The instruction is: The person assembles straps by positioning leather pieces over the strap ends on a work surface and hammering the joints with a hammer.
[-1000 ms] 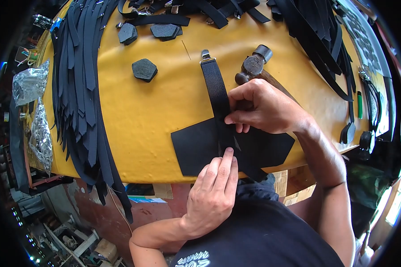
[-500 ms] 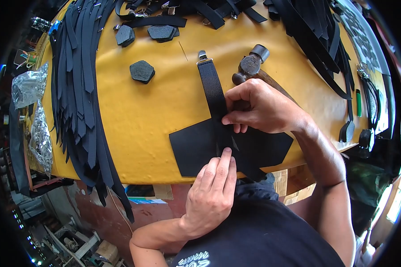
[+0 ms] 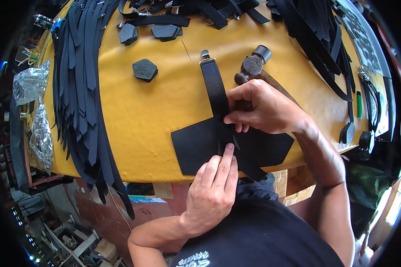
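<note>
A black suspender strap (image 3: 215, 86) with a metal clip (image 3: 205, 55) at its far end runs toward me across a flat black sheet (image 3: 190, 141) with angled ends. With thumb and fingers, my right hand (image 3: 265, 107) pinches the strap's right edge near the sheet's far side. Its fingertips are partly hidden. My left hand (image 3: 213, 184) lies with outstretched fingers on the near part of the strap and sheet, the fingertips pressing on the dark surface. Beyond my right hand rests a ball-peen hammer (image 3: 253, 65), its wooden handle partly behind that hand.
Long black straps (image 3: 78, 80) hang in a bundle at the left of the yellow-covered table (image 3: 129, 115). More straps (image 3: 314, 38) lie at the far right. Several dark polygonal pieces, one stack (image 3: 145, 70) among them, sit beyond the sheet. A green lighter-like object (image 3: 359, 105) is at right.
The view has shifted slightly, so the table's things appear a little farther right. Both hands keep nearly the same pose on the strap and sheet.
</note>
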The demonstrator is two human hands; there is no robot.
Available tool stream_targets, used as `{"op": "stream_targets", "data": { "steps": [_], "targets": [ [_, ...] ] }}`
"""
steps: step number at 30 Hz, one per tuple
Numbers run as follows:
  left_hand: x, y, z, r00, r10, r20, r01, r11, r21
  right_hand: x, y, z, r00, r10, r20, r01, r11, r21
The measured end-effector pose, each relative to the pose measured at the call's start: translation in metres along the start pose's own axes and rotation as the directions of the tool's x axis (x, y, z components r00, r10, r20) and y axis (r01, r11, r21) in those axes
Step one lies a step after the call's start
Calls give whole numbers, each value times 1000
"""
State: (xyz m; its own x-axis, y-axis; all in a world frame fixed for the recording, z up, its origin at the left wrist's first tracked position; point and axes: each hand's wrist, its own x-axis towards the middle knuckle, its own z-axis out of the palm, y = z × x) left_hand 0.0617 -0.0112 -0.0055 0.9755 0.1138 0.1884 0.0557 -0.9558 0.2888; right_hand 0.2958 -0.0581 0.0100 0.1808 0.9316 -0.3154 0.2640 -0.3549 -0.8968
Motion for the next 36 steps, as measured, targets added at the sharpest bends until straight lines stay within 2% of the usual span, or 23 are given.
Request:
{"op": "stream_targets", "data": {
  "steps": [3, 6, 11, 14, 17, 18, 21, 22, 27, 29, 31, 32, 34, 35, 36],
  "targets": [
    [2, -2, -2, 999, 46, -17, -46, 998, 50, -1, -4, 0, 1000, 13, -15, -14, 1000, -19],
    [7, -8, -3, 998, 60, -4, -60, 998, -17, -2, -4, 0, 1000, 9, -20, -9, 999, -35],
    [6, -15, -3, 992, 118, 33, -118, 993, -7, -2, 0, 2, 1000, 13, -22, -13, 1000, -14],
    [7, -19, -2, 990, 141, 20, -140, 990, -16, -6, 5, 11, 985, -82, -149, 87, 996, 31],
    [5, -19, -4, 990, 142, 16, -141, 990, -24, -24, -8, 20, 945, -149, -293, 40, 936, -349],
    [4, -18, -4, 990, 141, 16, -140, 990, -28, -26, -8, 26, 937, -132, -324, -16, 909, -416],
    [2, -18, -2, 989, 147, 8, -147, 989, -3, -28, -4, 30, 950, -121, -289, -37, 872, -488],
    [1, -19, -1, 988, 155, 3, -155, 988, -15, -28, 3, 29, 935, -210, -285, 31, 851, -525],
    [3, -23, -6, 983, 176, 43, -176, 984, -2, -27, -13, 37, 983, -26, -179, -102, 736, -669],
    [5, -25, -8, 982, 178, 61, -180, 983, 28, -29, -15, 35, 980, -53, -193, -99, 709, -698],
    [-4, -24, -4, 986, 158, 50, -160, 986, 41, -38, -5, 37, 936, -170, -308, -99, 713, -694],
    [-8, -25, 0, 988, 150, 46, -153, 986, 71, -41, 4, 37, 865, -304, -399, -64, 722, -689],
    [-9, -26, 5, 992, 119, -31, -120, 992, -29, -51, 21, 37, 656, -523, -545, 16, 731, -683],
    [-11, -27, 8, 993, 100, -62, -105, 991, -87, -56, 20, 30, 576, -575, -581, -75, 671, -738],
    [-11, -28, 12, 992, 92, -91, -101, 990, -96, -59, 22, 22, 548, -595, -588, -171, 608, -775]
  ]
}}
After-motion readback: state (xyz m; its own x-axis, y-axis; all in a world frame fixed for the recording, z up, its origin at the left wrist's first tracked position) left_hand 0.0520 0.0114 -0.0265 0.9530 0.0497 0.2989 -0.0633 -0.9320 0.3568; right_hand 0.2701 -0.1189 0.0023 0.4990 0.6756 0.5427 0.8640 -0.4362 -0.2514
